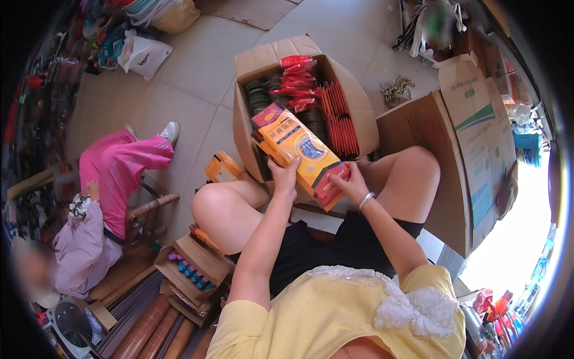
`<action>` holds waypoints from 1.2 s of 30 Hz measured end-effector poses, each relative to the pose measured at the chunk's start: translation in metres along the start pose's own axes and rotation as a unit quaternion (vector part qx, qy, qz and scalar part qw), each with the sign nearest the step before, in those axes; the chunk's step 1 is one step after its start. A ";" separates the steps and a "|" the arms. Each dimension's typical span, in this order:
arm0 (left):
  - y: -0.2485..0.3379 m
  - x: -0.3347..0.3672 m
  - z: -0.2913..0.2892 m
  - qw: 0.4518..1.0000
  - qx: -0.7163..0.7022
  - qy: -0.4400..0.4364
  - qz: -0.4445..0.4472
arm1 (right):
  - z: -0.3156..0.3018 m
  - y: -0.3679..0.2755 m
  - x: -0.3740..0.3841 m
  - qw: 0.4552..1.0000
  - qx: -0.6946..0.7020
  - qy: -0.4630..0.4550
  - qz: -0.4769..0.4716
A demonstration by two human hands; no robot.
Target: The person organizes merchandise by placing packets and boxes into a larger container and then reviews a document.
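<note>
Both hands grip one stack of flat orange-and-red packets point(302, 154), held tilted above the knees, just in front of an open carton point(254, 66). Left hand point(283, 175) is closed on the stack's near left edge. Right hand point(351, 184), with a bangle at the wrist, clasps the lower right end. The carton, on the floor, holds red packets point(339, 119) and dark coils point(258, 96). A second person in pink trousers point(119, 167) sits to the left.

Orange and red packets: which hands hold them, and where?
Both. The left hand grips the stack of orange and red packets at its near left edge; the right hand pinches its red lower end.
</note>
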State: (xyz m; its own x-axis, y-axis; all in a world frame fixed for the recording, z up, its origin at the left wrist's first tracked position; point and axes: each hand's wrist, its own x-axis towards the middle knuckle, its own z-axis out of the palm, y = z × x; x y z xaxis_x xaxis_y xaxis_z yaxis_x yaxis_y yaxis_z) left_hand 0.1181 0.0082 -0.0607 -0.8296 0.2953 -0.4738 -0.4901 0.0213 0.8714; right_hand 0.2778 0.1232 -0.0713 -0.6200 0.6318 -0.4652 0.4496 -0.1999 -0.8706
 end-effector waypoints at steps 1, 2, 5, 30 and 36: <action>0.013 0.000 -0.009 1.000 -0.002 0.008 0.000 | 0.013 -0.031 -0.019 0.996 0.079 -0.025 0.024; 0.025 -0.002 -0.011 0.999 -0.017 -0.023 0.020 | 0.020 -0.038 -0.029 0.995 0.096 -0.010 0.002; 0.075 0.000 -0.016 0.993 -0.024 -0.096 0.071 | 0.051 -0.063 -0.041 0.991 0.124 0.029 -0.052; 0.161 0.024 -0.226 0.945 0.044 0.138 0.293 | 0.052 0.001 0.024 0.911 -0.323 -0.024 -0.254; -0.029 -0.001 -0.392 0.915 0.162 0.369 -0.005 | 0.067 0.006 0.016 0.861 -0.424 -0.093 -0.266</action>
State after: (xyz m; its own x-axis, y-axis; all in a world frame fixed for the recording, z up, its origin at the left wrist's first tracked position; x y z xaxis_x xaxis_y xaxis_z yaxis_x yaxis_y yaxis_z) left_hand 0.0287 -0.3675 -0.1351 -0.8388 -0.4300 -0.3339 -0.4924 0.3376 0.8022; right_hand 0.2278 0.0822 -0.0950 -0.9398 0.3190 -0.1224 0.3290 0.7486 -0.5756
